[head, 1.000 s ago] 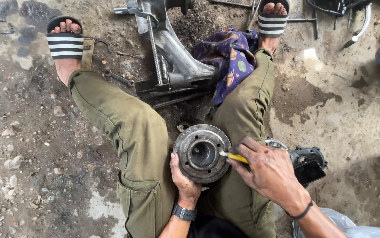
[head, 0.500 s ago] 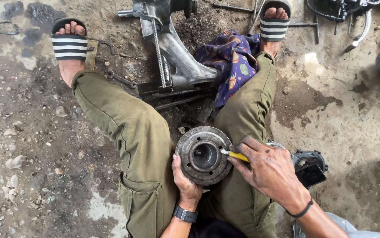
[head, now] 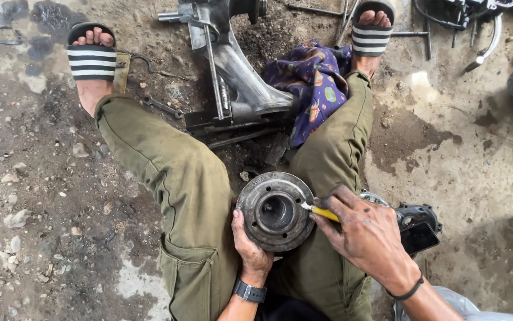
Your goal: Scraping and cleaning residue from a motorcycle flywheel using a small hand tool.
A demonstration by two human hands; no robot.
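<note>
I sit on the ground with my legs spread in olive trousers. My left hand [head: 250, 249] grips the lower left rim of a round, greasy metal wheel hub [head: 275, 210] held between my thighs. My right hand [head: 366, 235] holds a yellow-handled tool [head: 322, 212], its metal tip touching the hub's right edge. A black watch sits on my left wrist and a black band on my right.
A large metal machine part with rods [head: 233, 71] lies between my feet, beside a purple patterned cloth [head: 313, 80]. A black device [head: 417, 229] rests by my right knee. A small wrench [head: 161, 106] and stones lie on the dirty concrete; more parts [head: 470, 18] at top right.
The hub and both hands stay nearly in place; the view has shifted slightly downward. The tool tip remains at the hub's right edge.
</note>
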